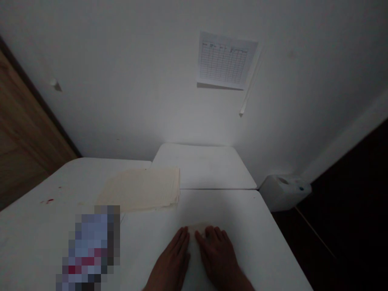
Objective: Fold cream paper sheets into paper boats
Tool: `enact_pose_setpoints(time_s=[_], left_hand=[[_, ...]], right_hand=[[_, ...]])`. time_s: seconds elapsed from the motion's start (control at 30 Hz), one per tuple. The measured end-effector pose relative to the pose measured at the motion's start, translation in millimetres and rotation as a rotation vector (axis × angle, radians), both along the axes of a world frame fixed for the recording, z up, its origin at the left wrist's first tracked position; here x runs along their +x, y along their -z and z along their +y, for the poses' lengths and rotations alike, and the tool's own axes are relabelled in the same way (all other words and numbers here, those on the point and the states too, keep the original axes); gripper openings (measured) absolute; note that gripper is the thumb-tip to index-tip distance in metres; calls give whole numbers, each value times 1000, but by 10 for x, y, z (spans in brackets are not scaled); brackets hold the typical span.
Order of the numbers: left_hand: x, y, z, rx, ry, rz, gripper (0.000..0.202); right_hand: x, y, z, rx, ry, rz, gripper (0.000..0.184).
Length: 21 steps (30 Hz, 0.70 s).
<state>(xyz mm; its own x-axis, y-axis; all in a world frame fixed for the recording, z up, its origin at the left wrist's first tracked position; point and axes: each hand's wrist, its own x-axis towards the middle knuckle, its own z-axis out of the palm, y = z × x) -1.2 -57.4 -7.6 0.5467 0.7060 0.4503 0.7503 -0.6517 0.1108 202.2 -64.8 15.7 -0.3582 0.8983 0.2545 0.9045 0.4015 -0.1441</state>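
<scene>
Handling: light, matched fingertip pressure judged best, lest the thin piece crease or tear.
Hands: left hand (173, 259), fingers together; right hand (218, 254), fingers slightly curled; whether either pinches cannot be told.
Pale piece (193, 231): on white table (254, 238), between and just beyond the fingertips; sheet stack (142, 188) lies farther left.

White gridded paper sheet (227, 60) hangs on the far white wall (130, 81); right, white boxy container (277, 196); left, brown wooden panel (24, 133).
</scene>
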Motion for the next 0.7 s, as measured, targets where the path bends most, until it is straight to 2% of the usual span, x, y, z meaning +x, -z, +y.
enact_pose_setpoints(time_s=[0.2, 0.37, 0.53, 0.63, 0.7], left_hand=[[14, -15, 16, 14, -3, 0, 45], [76, -34, 147, -40, -50, 43, 33], [98, -106, 328, -141, -60, 68, 37], [125, -223, 398, -231, -41, 28, 30], [168, -325, 426, -317, -65, -67, 28]], right_hand=[[183, 12, -44, 48, 108, 8, 44], [268, -34, -4, 31, 147, 75, 35], [312, -2, 67, 61, 188, 313, 34], [330, 29, 107, 82, 238, 503, 40], [307, 27, 139, 79, 307, 643, 44]])
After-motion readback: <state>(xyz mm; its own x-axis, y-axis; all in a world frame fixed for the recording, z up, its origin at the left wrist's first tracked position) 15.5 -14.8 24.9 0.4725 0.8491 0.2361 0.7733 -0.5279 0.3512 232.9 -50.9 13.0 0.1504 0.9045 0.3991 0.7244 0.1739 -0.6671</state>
